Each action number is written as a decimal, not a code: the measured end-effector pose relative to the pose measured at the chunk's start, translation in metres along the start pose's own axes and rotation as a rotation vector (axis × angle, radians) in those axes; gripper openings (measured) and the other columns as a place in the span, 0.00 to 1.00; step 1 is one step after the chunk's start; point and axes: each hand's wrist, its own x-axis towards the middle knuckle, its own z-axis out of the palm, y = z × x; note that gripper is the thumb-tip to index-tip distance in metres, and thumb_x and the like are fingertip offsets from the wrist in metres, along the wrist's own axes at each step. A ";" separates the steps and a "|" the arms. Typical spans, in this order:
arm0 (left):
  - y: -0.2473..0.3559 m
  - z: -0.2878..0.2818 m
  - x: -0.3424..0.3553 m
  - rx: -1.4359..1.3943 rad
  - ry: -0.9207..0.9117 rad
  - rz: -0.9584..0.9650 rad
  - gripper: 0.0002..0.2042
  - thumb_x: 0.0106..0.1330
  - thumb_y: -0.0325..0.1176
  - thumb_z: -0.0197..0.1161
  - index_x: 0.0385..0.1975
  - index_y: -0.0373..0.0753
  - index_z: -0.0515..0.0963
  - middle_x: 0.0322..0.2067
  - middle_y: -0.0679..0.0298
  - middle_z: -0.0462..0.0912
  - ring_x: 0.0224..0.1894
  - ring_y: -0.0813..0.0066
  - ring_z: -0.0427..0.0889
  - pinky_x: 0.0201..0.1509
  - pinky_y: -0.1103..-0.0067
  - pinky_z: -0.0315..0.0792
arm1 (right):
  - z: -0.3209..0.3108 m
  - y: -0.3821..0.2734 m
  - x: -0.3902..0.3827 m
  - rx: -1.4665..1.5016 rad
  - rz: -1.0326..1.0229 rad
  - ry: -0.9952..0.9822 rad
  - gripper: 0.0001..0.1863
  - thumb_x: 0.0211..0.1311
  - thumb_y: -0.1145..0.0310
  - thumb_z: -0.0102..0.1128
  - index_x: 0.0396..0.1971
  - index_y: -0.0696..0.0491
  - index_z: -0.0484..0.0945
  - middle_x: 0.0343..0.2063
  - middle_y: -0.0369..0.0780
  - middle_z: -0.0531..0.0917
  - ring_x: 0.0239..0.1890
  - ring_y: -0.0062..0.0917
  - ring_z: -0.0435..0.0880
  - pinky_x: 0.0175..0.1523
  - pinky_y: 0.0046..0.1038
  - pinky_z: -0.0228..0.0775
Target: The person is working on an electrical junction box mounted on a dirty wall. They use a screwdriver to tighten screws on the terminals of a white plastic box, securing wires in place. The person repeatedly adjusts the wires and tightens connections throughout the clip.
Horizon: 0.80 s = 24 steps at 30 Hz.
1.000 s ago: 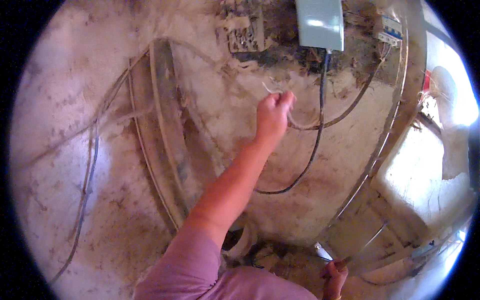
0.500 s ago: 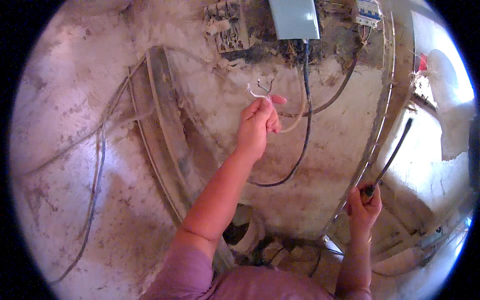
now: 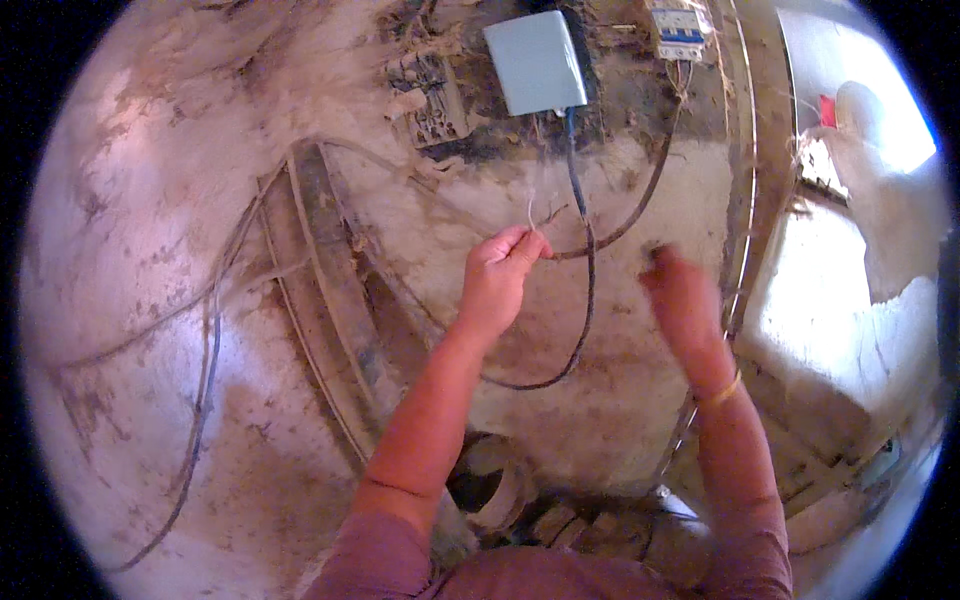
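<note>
My left hand (image 3: 500,275) is closed in a pinch on the end of a cable, in front of the wall. Out of the fingertips stick thin bare-ended wires, a white wire (image 3: 531,212) pointing up and a darker wire (image 3: 556,213) slanting right. To the right of it my right hand (image 3: 687,300) is raised and smeared by motion, its fingers curled. A small dark thing (image 3: 655,252) shows at those fingertips, too blurred to name. The two hands are apart. Above them a grey box cover (image 3: 535,63) is fixed to the wall, with a black cable (image 3: 590,290) hanging from it in a loop.
A breaker (image 3: 680,35) with wires below it sits at the upper right. Left of the box is an old dusty fuse board (image 3: 428,100). A wooden post (image 3: 335,220) and loose cables (image 3: 208,350) run down the left. A round container (image 3: 500,490) lies low in the middle.
My right hand has moved up and left toward the left hand; the long black shaft seen in it no longer shows. My left hand has shifted slightly down and left, still pinching the cable.
</note>
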 end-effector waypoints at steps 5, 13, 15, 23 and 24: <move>-0.019 0.009 -0.008 0.135 0.028 0.043 0.11 0.62 0.39 0.55 0.26 0.38 0.77 0.16 0.73 0.70 0.21 0.85 0.65 0.26 0.83 0.60 | -0.031 -0.021 -0.036 0.398 0.049 0.125 0.11 0.54 0.62 0.56 0.32 0.53 0.72 0.25 0.47 0.80 0.29 0.44 0.79 0.31 0.42 0.71; -0.004 0.030 -0.015 0.390 -0.086 0.010 0.10 0.61 0.37 0.57 0.32 0.37 0.76 0.17 0.61 0.71 0.20 0.75 0.68 0.26 0.78 0.63 | -0.028 0.025 -0.015 0.525 0.273 0.165 0.12 0.50 0.64 0.64 0.34 0.51 0.76 0.22 0.42 0.81 0.25 0.35 0.81 0.31 0.32 0.72; -0.008 0.033 -0.018 0.438 -0.108 0.034 0.10 0.61 0.38 0.57 0.33 0.38 0.76 0.17 0.60 0.72 0.20 0.72 0.70 0.26 0.77 0.64 | -0.043 0.003 -0.009 0.594 0.216 0.017 0.14 0.49 0.64 0.64 0.36 0.50 0.77 0.22 0.42 0.81 0.23 0.33 0.80 0.30 0.31 0.71; -0.020 0.038 -0.024 0.396 -0.119 0.122 0.09 0.62 0.38 0.56 0.34 0.38 0.76 0.16 0.60 0.73 0.19 0.72 0.71 0.24 0.76 0.65 | -0.043 -0.013 0.015 0.988 0.385 0.109 0.08 0.51 0.65 0.64 0.23 0.54 0.79 0.12 0.36 0.74 0.14 0.19 0.69 0.20 0.24 0.61; -0.017 0.031 -0.025 0.386 -0.117 0.107 0.09 0.62 0.38 0.56 0.33 0.38 0.76 0.16 0.61 0.72 0.19 0.74 0.70 0.24 0.76 0.64 | -0.068 -0.011 0.020 1.071 0.677 0.174 0.08 0.51 0.66 0.64 0.19 0.53 0.79 0.10 0.33 0.71 0.12 0.16 0.66 0.16 0.22 0.56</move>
